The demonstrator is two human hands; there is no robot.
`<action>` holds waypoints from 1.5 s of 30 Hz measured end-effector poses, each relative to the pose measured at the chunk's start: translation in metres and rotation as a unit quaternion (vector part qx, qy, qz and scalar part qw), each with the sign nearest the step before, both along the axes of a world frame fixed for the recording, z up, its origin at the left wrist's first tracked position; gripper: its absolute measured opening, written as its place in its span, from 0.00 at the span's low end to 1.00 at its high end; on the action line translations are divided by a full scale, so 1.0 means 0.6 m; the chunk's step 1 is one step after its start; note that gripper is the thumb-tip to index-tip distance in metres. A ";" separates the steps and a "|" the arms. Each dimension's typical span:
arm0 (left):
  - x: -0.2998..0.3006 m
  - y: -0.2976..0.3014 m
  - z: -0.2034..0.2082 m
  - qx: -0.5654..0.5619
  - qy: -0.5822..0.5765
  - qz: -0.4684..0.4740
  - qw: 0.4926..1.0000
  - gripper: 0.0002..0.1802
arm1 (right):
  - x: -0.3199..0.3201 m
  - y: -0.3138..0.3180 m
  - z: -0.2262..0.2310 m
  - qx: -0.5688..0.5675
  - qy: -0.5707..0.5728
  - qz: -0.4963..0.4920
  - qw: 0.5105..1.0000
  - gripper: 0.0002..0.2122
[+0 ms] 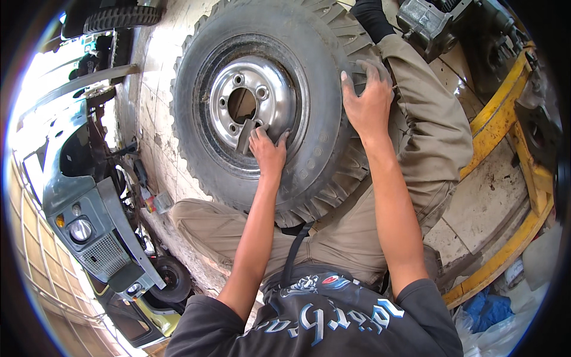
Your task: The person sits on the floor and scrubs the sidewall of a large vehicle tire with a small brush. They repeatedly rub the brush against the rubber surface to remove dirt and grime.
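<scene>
A large black tyre (196,154) on a bare metal wheel rim (279,98) stands tilted between my legs, its face toward me. Bolt holes ring the rim's round centre opening. My left hand (269,150) is on the lower part of the rim, fingers bent around a small dark grey folded piece (244,137) that looks like sandpaper. It is pressed against the metal next to a bolt hole. My right hand (370,98) lies on the right side of the tyre, by the chunky tread, with its fingers apart and nothing in them.
My bent legs in tan trousers (425,113) flank the tyre. A yellow metal frame (502,113) curves along the right, with metal machine parts (425,24) behind it. On the left are a grey-green vehicle front (95,238) and another tyre (122,19). A blue plastic bag (488,309) lies lower right.
</scene>
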State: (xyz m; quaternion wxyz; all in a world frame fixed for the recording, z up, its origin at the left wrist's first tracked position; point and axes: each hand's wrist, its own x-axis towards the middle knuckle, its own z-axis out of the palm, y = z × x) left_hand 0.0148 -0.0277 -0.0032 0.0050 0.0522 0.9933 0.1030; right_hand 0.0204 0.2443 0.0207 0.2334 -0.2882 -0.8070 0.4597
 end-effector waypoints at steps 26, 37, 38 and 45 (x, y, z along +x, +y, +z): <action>-0.076 0.076 -0.018 0.003 -0.001 0.035 0.999 0.43 | -0.005 0.001 -0.007 0.023 0.017 -0.009 1.000 0.19; -0.039 0.075 0.008 0.041 -0.079 0.076 0.993 0.50 | -0.006 0.006 -0.011 0.029 0.001 -0.011 1.000 0.18; -0.045 0.074 0.003 0.029 -0.063 0.070 0.995 0.50 | -0.006 0.004 -0.009 0.022 0.001 -0.008 1.000 0.17; -0.146 0.106 -0.069 -0.008 0.127 0.075 0.989 0.45 | -0.007 -0.002 -0.001 0.024 0.019 0.019 0.999 0.16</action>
